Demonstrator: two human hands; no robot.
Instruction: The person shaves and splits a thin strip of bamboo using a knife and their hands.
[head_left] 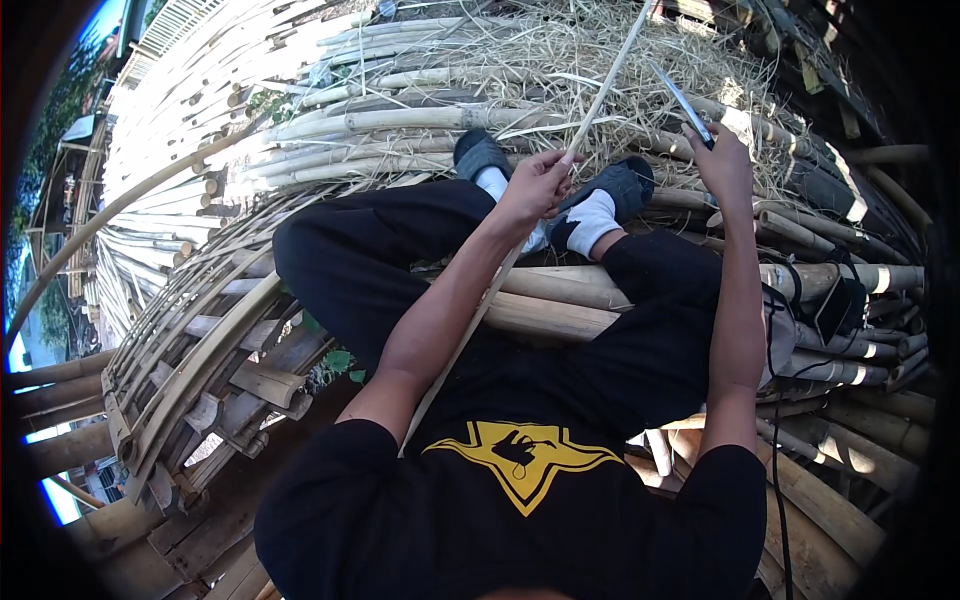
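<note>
My left hand [540, 184] is closed around a long, thin bamboo strip [608, 88]. Its upper part slants up and away to the right, past the top edge of the view. The lower part runs back under my left forearm toward my shirt. In my right hand [722, 165] is a knife [682, 98], its narrow blade pointing up and to the left. The blade is apart from the strip, some way to its right. My fingers hide most of the knife's handle.
Bamboo shavings [560, 85] lie thickly beyond my feet, over rows of bamboo poles [390, 120]. My feet wear dark sandals [627, 186]. A curved bamboo lattice [215, 330] stands at the left. A black device [838, 308] with a cable rests at the right.
</note>
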